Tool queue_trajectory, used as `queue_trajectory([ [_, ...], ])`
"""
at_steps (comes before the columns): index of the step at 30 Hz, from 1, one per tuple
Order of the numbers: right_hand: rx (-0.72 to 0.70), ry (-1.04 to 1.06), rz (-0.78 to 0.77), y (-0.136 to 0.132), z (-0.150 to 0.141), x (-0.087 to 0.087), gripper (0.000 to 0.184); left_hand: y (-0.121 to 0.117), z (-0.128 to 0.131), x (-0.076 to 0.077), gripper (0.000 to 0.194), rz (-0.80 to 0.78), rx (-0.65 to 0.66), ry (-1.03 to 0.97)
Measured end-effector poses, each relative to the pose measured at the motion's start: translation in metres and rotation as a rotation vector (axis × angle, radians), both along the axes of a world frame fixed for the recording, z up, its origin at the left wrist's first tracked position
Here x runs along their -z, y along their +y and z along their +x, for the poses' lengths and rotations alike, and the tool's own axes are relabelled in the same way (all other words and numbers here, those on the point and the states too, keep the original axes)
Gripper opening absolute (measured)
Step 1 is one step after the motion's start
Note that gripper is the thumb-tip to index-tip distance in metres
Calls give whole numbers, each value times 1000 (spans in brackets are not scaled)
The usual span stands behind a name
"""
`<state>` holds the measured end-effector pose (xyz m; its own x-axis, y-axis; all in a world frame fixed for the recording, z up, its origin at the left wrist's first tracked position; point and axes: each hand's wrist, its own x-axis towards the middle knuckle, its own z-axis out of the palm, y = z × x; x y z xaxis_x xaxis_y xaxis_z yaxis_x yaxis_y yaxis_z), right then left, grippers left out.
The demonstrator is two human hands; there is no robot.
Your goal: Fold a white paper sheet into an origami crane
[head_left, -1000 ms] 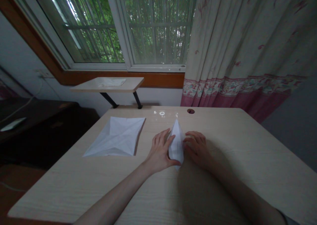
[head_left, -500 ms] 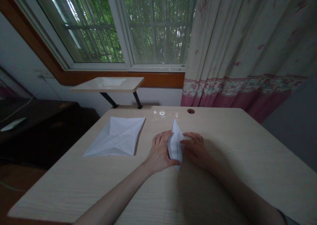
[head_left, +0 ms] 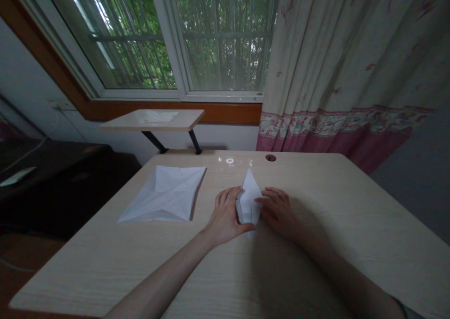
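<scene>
A piece of white paper folded into a narrow kite shape [head_left: 250,195] lies on the desk between my hands, its sharp point facing the window. My left hand [head_left: 225,216] grips its left side, the thumb across the lower part and the fingers along the upper left edge. At the right edge, my right hand [head_left: 277,213] has its thumb and fingertips on the paper, pinching it near the middle. Some of the right fingertips are hidden or dark. Farther left lies a creased, unfolded white sheet [head_left: 172,192], untouched by either hand.
The pale wooden desk [head_left: 197,277] has a round cable hole [head_left: 270,158] near its back edge. A small raised shelf [head_left: 190,119] on black legs bears a white paper [head_left: 158,116]. Behind stand a barred window [head_left: 225,61] and a patterned curtain [head_left: 316,75].
The folded paper looks wider now, with its upper part spread flatter between the fingers. Both hands have shifted only slightly. The sheet on the left has stayed put.
</scene>
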<state>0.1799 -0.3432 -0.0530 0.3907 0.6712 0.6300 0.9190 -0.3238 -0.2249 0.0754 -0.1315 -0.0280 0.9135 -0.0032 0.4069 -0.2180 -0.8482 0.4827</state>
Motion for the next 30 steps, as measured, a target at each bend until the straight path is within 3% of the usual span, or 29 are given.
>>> queue_trajectory([
  [4, 5, 1, -41, 0, -1, -2, 30, 4, 1, 5, 78, -72, -26, -22],
  [10, -1, 5, -65, 0, -2, -3, 26, 13, 6, 8, 27, -288, -188, -70],
  [12, -1, 4, -64, 0, -1, -2, 26, 16, 8, 8, 24, -322, -214, -68],
  [17, -2, -2, -69, 1, -1, -1, 29, 19, 12, 7, 21, -223, -224, 4],
  [30, -5, 32, -71, 1, -2, -4, 29, 11, 6, 1, 8, -127, -136, 76],
])
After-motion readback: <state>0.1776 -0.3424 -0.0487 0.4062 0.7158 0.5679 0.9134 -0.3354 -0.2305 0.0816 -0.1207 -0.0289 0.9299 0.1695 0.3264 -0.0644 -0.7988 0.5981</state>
